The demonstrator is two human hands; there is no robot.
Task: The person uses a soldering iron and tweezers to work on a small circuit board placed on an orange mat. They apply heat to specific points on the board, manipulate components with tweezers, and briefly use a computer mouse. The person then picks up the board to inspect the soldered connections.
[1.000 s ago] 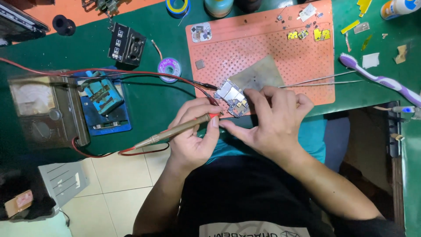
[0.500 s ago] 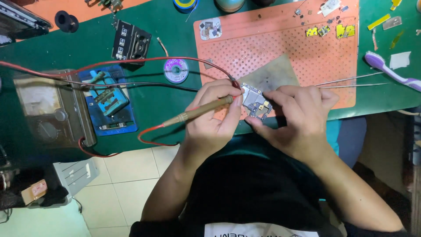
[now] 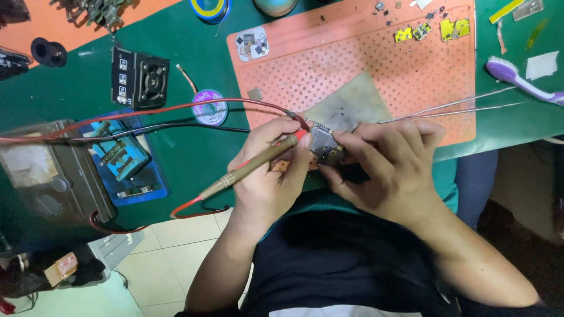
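Nearest the body, at the table's front edge, the left hand [image 3: 267, 176] is closed in a pen grip around a slim brown test probe with a red collar [image 3: 249, 166], whose tip points right toward a small square circuit board with a metal shield [image 3: 322, 141]. The right hand [image 3: 385, 170] pinches that board from the right side, fingers curled tight on its lower edge; the board sits between the two hands, just over the near edge of the green table mat [image 3: 194, 152]. A red lead [image 3: 176, 108] and a black lead [image 3: 194, 125] run left from the hands to a boxy grey-brown meter [image 3: 41, 176] at the left edge. Beside the meter, a blue tray [image 3: 150, 182] holds a teal metal clamp fixture [image 3: 120, 157]. Just behind the board lies a worn grey square pad [image 3: 352, 105] on an orange perforated silicone work mat [image 3: 364, 58]. Two thin metal rods [image 3: 458, 107] stretch right from the hands. Farther back, a small round purple solder spool [image 3: 210, 107] and a black fan block [image 3: 140, 78] rest on the green mat; small yellow parts [image 3: 455, 27] lie on the orange mat's far side, and a purple-handled brush [image 3: 517, 76] lies to the right.
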